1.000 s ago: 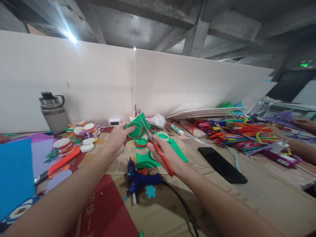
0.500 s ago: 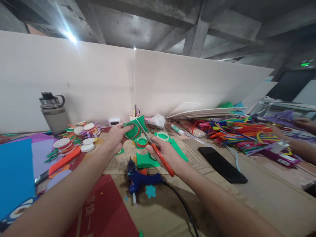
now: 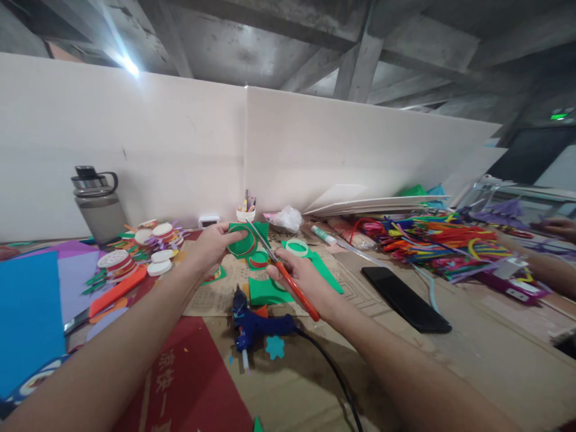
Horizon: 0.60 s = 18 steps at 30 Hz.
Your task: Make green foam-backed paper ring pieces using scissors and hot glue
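My left hand (image 3: 211, 247) pinches a green sheet with a round ring (image 3: 243, 241) on it, raised over the table. My right hand (image 3: 299, 277) is closed round the orange handles of the scissors (image 3: 294, 287), whose blades point up and left against the green sheet's right part. Beneath and beside the hands lie a smaller ring on green (image 3: 258, 258), a pale ring (image 3: 297, 246) and a green sheet piece (image 3: 269, 292). The blue glue gun (image 3: 261, 324) rests nearer to me, beside a blue flower shape (image 3: 275, 347).
A bottle (image 3: 98, 207) stands at the left, near an orange cutter (image 3: 117, 292) and white discs (image 3: 159, 267). At the right lie a black phone (image 3: 405, 299) and many colourful pipe cleaners (image 3: 427, 243). Another person's arm (image 3: 540, 264) reaches in at the far right.
The green sheet in my left hand has turned and its top edge sits lower. My right hand and the scissors have barely moved.
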Tool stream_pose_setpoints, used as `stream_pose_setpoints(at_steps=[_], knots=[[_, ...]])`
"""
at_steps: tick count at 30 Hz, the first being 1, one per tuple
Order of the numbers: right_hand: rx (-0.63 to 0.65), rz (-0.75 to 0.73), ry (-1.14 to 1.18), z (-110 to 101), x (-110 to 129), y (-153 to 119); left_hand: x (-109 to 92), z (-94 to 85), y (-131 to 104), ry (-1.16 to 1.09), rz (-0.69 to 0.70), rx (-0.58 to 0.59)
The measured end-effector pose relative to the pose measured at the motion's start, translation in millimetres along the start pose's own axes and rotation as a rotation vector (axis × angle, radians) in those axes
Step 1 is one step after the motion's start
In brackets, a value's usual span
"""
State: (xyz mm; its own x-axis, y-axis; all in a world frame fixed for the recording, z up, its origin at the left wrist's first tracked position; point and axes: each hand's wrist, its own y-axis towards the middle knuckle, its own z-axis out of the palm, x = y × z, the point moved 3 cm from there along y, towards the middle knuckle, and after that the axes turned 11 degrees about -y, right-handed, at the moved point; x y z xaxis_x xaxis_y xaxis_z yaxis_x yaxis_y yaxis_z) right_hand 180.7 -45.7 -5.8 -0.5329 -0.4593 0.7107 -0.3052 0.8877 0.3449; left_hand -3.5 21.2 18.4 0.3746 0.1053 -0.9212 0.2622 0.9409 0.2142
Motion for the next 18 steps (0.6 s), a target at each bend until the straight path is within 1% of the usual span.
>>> stream_pose_setpoints(at_steps=[5,9,11,15,16,18], knots=[[0.001,-0.017,-0.021,-0.1,1.5,-0.8,-1.7,-6.4,1.3,0.035,-0.061,0.005],[0.052,-0.003,-0.02,0.3,0.9,-0.3,2.3,-12.8,3.0,0.024,-0.14,-0.012],[0.107,0.043,-0.021,2.2,-1.1,-1.4,5.7,-16.8,3.9,0.021,-0.18,-0.02],[0.231,0.219,-0.012,8.9,-8.3,-6.3,13.9,-28.3,5.8,0.037,-0.216,-0.031],[0.243,0.241,-0.027,9.8,-9.7,-6.9,16.5,-32.4,6.6,0.044,-0.211,-0.04],[0.245,0.238,-0.084,10.3,-12.1,-6.2,22.8,-42.5,8.6,0.053,-0.192,-0.087]])
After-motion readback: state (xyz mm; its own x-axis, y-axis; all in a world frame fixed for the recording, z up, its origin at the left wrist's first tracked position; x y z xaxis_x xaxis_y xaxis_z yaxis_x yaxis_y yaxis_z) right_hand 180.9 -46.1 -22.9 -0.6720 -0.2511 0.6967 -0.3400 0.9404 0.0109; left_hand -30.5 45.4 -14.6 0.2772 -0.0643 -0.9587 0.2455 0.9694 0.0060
